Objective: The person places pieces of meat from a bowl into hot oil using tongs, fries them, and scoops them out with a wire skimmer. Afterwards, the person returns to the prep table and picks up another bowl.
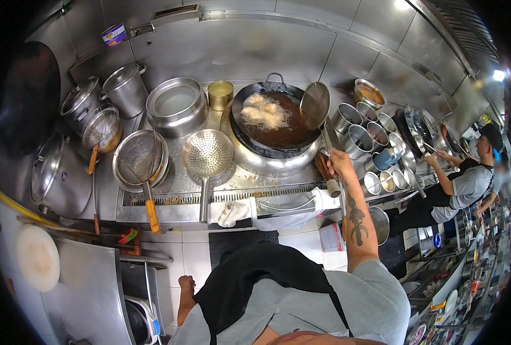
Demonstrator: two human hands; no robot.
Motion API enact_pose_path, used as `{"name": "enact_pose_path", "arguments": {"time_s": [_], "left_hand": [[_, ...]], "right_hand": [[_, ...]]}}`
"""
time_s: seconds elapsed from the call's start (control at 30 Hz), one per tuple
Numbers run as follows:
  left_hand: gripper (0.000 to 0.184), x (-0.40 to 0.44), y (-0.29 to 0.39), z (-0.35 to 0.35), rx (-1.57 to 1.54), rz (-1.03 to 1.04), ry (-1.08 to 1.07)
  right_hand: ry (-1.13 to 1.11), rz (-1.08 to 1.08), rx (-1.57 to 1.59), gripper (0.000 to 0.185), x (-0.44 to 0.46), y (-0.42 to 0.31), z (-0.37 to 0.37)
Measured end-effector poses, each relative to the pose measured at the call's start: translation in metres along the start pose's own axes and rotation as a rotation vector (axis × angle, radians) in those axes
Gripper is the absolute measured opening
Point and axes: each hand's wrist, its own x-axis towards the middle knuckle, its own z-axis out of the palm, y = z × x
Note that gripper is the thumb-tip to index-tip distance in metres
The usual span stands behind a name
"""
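My right hand (340,164) is closed around the handle of a round mesh skimmer (315,106). The skimmer's head is tilted up over the right rim of a black wok (274,126). Dark oil fills the wok, and pale, bubbling food (264,112) floats in its left part. Low at my side, my left hand (187,282) is closed, away from the stove; whether anything is in it is too small to tell. A perforated ladle (208,153) rests left of the wok.
Two wire strainers (141,160) (100,127), a large pot (176,107) and a yellow tin (220,95) stand to the left. Metal containers (358,141) crowd the right. A co-worker (459,181) works at another wok further right. A white cloth (232,213) lies on the stove's front edge.
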Motion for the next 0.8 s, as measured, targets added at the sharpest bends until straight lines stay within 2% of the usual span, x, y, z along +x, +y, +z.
{"name": "enact_pose_path", "arguments": {"time_s": [0.2,0.27,0.4,0.47,0.5,0.7,0.77,0.8], "left_hand": [[0.019,0.000,-0.002,-0.007,0.326,0.110,-0.014],[0.020,0.003,-0.001,-0.011,0.596,0.213,-0.036],[0.023,0.002,0.003,-0.020,1.341,0.520,-0.046],[0.004,-0.020,0.014,-0.020,1.326,0.543,-0.137],[0.014,-0.029,0.020,-0.020,1.318,0.554,-0.183],[0.019,-0.013,-0.008,0.007,-0.435,-0.177,0.038],[0.008,-0.004,-0.010,0.000,0.146,0.047,0.016],[0.009,0.001,-0.009,-0.005,0.436,0.160,0.002]], "right_hand": [[-0.174,0.144,0.330,0.017,0.019,0.015,0.025],[-0.228,0.192,0.390,0.017,0.029,0.014,0.031],[-0.333,0.221,0.538,0.018,0.040,0.012,0.046],[-0.387,0.235,0.591,0.016,0.046,0.010,0.053],[-0.416,0.235,0.596,0.016,0.049,0.009,0.057],[-0.526,0.231,0.633,0.011,0.058,0.001,0.079],[-0.550,0.240,0.625,0.012,0.054,-0.004,0.076],[-0.560,0.244,0.621,0.012,0.051,-0.006,0.072]]}}
